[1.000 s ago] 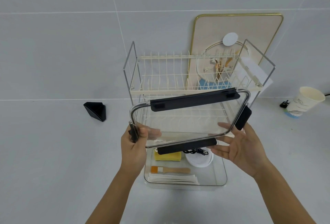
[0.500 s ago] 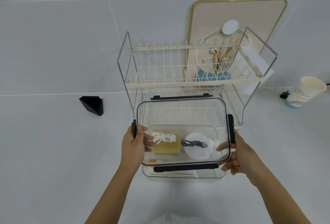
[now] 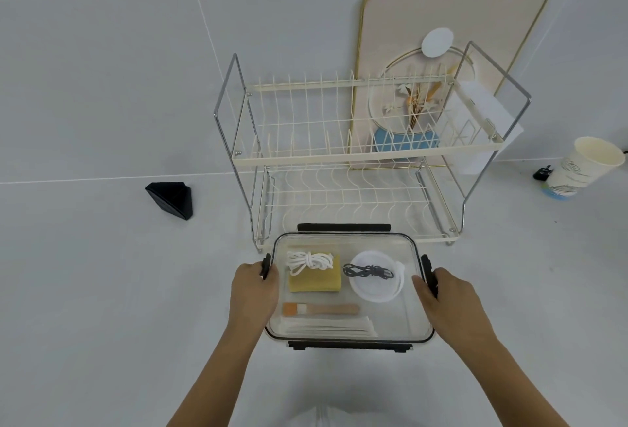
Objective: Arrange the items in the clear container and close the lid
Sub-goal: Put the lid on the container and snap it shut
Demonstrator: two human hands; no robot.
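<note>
The clear container point(image 3: 419, 333) stands on the white counter in front of me. Its clear lid point(image 3: 346, 241) with black clips lies flat on top of it. Through the lid I see a white cord point(image 3: 309, 260) on a yellow sponge point(image 3: 316, 282), a black cable point(image 3: 368, 271) on a round white dish point(image 3: 377, 290), a small wooden brush point(image 3: 321, 308) and white wrapped sticks point(image 3: 328, 327). My left hand point(image 3: 253, 294) grips the lid's left edge at the side clip. My right hand point(image 3: 448, 304) grips the right edge at the other side clip.
A two-tier wire dish rack point(image 3: 353, 154) stands right behind the container. A gold-rimmed board point(image 3: 452, 18) leans on the wall behind it. A black wedge-shaped object point(image 3: 171, 200) sits to the left, a paper cup point(image 3: 584, 164) to the far right.
The lid was held up and tilted in front of the rack. Both hands have lowered it flat onto the container.
</note>
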